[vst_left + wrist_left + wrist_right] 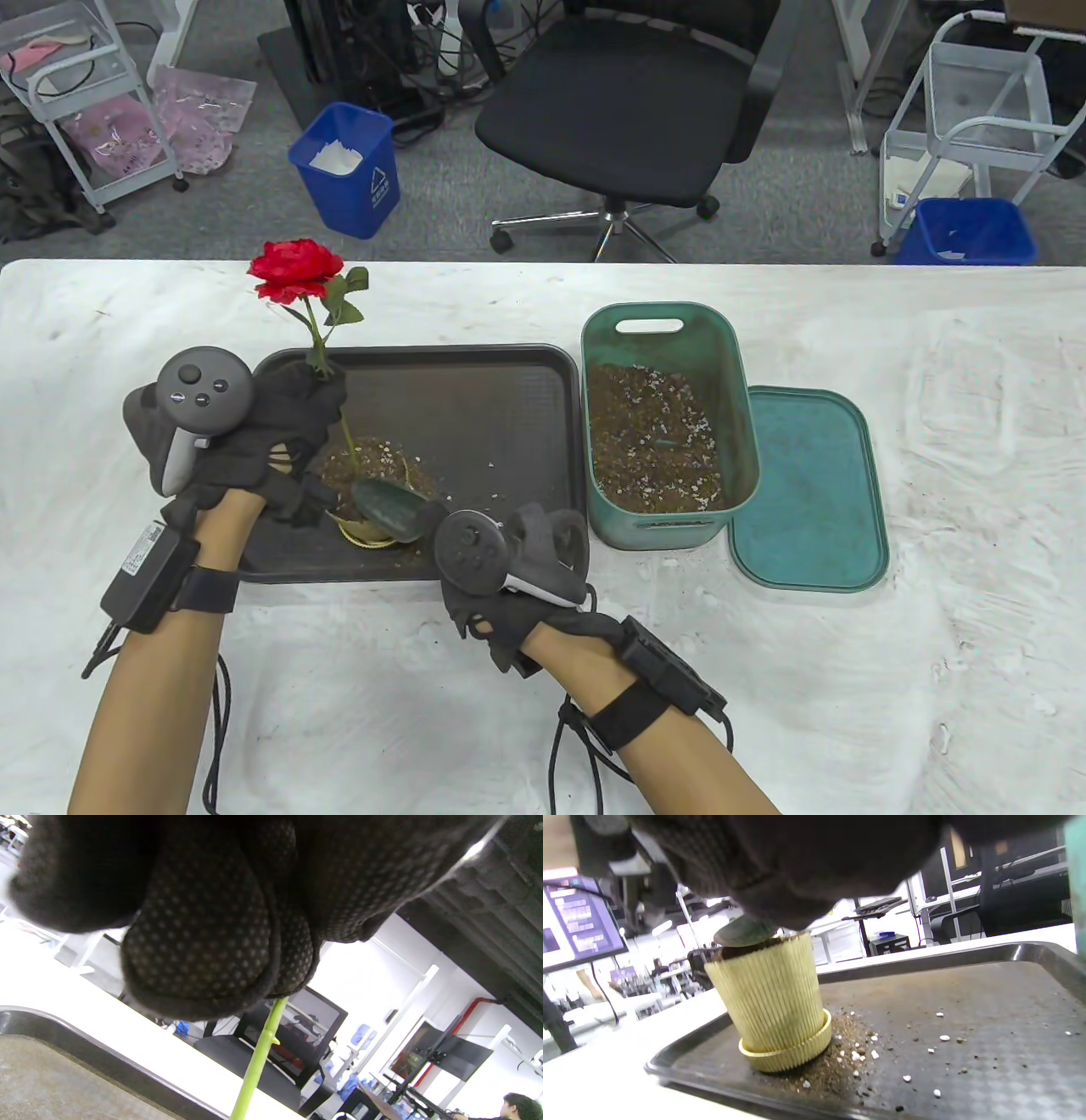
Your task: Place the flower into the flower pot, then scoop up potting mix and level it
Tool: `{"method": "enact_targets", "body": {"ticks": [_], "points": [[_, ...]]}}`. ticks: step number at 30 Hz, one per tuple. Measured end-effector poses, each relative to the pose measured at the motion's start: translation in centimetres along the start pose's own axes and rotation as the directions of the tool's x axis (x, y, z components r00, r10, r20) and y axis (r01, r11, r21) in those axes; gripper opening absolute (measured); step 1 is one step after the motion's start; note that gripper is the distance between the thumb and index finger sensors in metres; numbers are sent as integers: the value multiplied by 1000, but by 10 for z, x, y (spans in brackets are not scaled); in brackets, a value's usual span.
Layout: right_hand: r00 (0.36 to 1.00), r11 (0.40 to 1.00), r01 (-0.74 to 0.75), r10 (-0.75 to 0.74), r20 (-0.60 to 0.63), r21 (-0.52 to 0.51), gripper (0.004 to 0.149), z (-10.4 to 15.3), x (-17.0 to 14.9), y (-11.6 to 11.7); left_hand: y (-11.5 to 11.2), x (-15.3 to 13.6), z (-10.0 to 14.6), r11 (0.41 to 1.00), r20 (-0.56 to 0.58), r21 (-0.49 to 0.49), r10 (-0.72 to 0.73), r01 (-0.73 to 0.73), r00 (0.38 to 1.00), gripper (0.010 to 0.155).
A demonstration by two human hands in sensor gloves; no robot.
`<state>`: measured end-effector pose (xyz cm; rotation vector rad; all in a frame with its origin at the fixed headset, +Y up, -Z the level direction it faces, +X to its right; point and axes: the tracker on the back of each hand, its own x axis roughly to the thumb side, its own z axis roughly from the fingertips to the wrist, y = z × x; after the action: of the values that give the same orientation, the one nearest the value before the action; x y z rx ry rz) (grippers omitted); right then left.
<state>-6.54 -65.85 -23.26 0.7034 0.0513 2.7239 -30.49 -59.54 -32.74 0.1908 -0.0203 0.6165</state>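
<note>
We see ribbed yellow flower pot (772, 1001) upright in its saucer on dark tray (967, 1018), filled to rim. Green scoop (742, 933) rests over rim under gloved right hand (806, 861). Spilled potting mix (840, 1065) beside saucer.

Beyond the white-covered table (933, 356) lies grey carpet floor (254, 221). A black office chair (628, 102) on a star base stands behind the table's middle. Two blue bins (348, 170) (967, 231) sit on the floor, one at each side, near white wire carts (68, 93) (976, 119). Bright light washes out the white walls (382, 984) in the left wrist view
</note>
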Motion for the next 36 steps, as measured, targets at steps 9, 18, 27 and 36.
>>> {"method": "enact_targets", "body": {"ticks": [9, 18, 27, 36], "points": [[998, 998, -54, 55, 17, -23, 51, -25, 36, -5, 1, 1, 1, 1000, -6, -4, -8, 8, 1000, 41], [980, 986, -24, 56, -189, 165, 47, -53, 57, 4, 2, -5, 1, 1000, -9, -7, 21, -21, 1000, 41], [976, 968, 28, 28, -216, 249, 48, -57, 49, 10, -1, -7, -1, 998, -19, -7, 57, -57, 998, 41], [990, 994, 92, -85, -115, 62, 53, -38, 33, 0, 0, -8, -2, 998, -40, -11, 54, -54, 998, 41]]}}
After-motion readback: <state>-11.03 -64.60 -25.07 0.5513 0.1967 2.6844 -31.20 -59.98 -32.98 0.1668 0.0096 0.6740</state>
